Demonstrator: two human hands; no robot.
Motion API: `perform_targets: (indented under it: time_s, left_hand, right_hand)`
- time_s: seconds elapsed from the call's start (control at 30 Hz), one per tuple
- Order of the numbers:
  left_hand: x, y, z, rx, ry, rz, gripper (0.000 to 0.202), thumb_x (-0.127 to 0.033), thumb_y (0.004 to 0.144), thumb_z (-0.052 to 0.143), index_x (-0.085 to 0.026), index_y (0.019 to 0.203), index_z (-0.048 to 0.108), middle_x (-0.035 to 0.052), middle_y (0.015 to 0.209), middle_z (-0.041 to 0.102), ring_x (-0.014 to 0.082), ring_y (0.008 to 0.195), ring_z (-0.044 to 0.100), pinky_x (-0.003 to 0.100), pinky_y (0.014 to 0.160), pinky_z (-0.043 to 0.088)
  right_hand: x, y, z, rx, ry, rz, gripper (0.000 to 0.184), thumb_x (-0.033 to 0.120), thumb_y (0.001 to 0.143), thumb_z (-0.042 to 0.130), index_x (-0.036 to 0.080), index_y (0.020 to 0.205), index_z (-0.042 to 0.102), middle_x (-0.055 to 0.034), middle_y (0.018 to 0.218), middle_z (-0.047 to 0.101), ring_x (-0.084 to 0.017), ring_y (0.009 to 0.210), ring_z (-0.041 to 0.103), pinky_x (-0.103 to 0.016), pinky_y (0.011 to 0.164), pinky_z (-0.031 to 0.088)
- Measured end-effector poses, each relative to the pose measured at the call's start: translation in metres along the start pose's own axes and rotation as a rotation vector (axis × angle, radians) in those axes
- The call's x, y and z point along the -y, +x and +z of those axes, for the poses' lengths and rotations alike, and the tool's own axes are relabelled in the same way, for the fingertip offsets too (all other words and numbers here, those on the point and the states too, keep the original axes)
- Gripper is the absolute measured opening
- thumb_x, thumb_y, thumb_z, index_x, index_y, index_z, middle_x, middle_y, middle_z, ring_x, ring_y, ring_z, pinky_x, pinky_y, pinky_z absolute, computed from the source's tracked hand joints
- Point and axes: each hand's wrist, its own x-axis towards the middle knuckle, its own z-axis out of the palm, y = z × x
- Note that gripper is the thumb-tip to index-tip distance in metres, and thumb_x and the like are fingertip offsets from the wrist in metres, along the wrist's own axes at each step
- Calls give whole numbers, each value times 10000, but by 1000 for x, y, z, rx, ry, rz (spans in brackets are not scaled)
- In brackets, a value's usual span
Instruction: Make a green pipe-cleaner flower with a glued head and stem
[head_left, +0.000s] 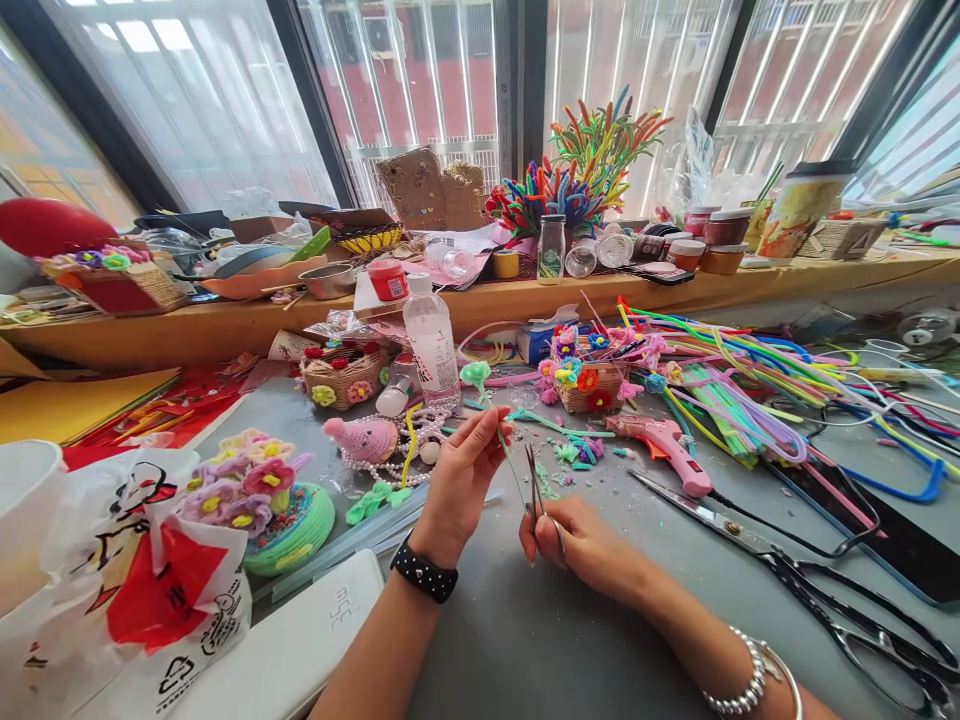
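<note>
My left hand (466, 472), a dark dotted watch band at its wrist, pinches a thin light-green pipe cleaner (513, 472) between thumb and fingers. The strand slants down toward my right hand (581, 540), which is closed around the handles of small scissors (533, 478). Their blades point upward, slightly parted, just right of the strand; whether they touch it I cannot tell. Just beyond my left fingertips is a mint-green fuzzy flower (475, 374); its link to the strand is unclear. Green and purple clippings (574, 452) lie scattered behind the scissors.
Right of my hands lie a pink glue gun (664, 450), large shears (795, 570) and a dark phone (885, 540). Pipe cleaners (735, 400) spread behind them. A clear bottle (431, 345) and flower baskets (341, 375) stand farther back. A plastic bag (142, 580) sits left.
</note>
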Motion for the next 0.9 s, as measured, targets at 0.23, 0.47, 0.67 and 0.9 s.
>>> perform_targets:
  time_s: [0.23, 0.47, 0.67, 0.9]
  left_hand:
    - [1, -2, 2, 53, 26, -41, 136, -238, 668, 619, -145, 759, 659, -9, 639, 590, 42, 586, 510, 139, 553, 403]
    - [3, -3, 4, 59, 91, -73, 121, -241, 679, 611, -149, 744, 654, -21, 640, 574, 33, 586, 496, 133, 558, 385]
    - [4, -2, 2, 40, 114, -13, 132, -259, 671, 616, -158, 746, 656, -27, 628, 560, 35, 572, 472, 137, 551, 370]
    - [3, 1, 0, -18, 33, 17, 142, -260, 646, 635, -155, 739, 655, -31, 657, 577, 30, 550, 469, 162, 551, 376]
  right_hand:
    - [2, -2, 0, 88, -75, -40, 689, 713, 703, 157, 137, 632, 528, 21, 549, 427, -85, 516, 371, -199, 478, 280]
    - [-2, -1, 3, 27, -171, -36, 682, 706, 709, 171, 133, 583, 518, 16, 534, 432, -85, 510, 360, -202, 486, 292]
    - [-6, 3, 4, -69, -234, -4, 542, 600, 743, 370, 133, 495, 490, 31, 455, 397, -73, 459, 339, -200, 451, 268]
    - [-3, 4, 4, -143, -219, -5, 473, 449, 785, 436, 145, 424, 463, 19, 429, 471, -74, 437, 417, -185, 491, 343]
